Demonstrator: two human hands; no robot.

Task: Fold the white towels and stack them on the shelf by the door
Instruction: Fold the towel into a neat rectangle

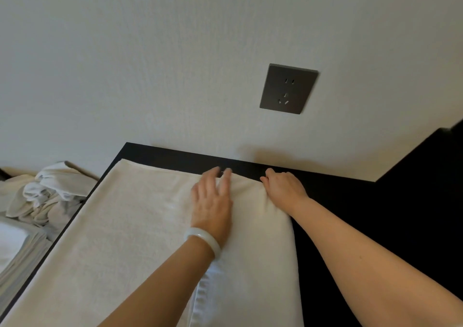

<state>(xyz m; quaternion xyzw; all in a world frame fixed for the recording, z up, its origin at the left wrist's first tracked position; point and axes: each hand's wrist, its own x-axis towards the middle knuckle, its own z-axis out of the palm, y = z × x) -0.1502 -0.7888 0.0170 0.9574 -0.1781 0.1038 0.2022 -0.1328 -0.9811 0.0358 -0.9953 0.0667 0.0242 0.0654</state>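
The white towel (125, 226) lay flat on the dark worktop (338, 226) below the wall socket (288, 88). Left hand (213, 201) pressed it, fingers (226, 178) straight. Right hand (284, 187) gripped its corner beneath the socket.

No writing, label, brand, number or sign can be read in this view. The dark grey wall socket (288, 89) carries only its pin slots. The white towel (125, 226) spread on the black worktop (338, 226) shows plain cloth with nothing legible on it.
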